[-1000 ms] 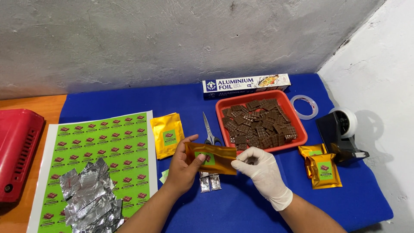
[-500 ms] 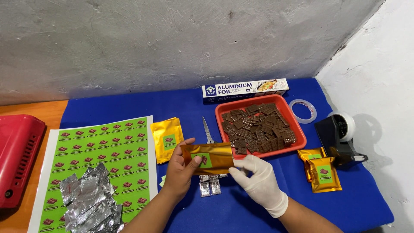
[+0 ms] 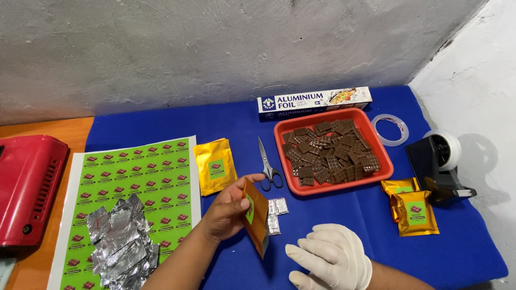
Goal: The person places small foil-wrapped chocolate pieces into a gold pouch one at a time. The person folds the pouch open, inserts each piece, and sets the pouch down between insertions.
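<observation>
A blue cloth [image 3: 333, 215] covers our bench below a grey wall. At left lie a green label sheet [image 3: 134, 182] and crumpled foil pieces [image 3: 121, 244]. Our left hand [image 3: 228, 209] grips a gold pouch [image 3: 257, 217] upright, edge-on. Our gloved right hand [image 3: 333, 258] is loosely open and holds nothing. Further right sits a red tray [image 3: 384, 161] of chocolate squares.

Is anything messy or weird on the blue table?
Mostly tidy. The foil pieces lie crumpled in a heap on the green sticker sheet, and only the right hand wears a glove; the left hand, holding the gold pouch, is bare.
</observation>
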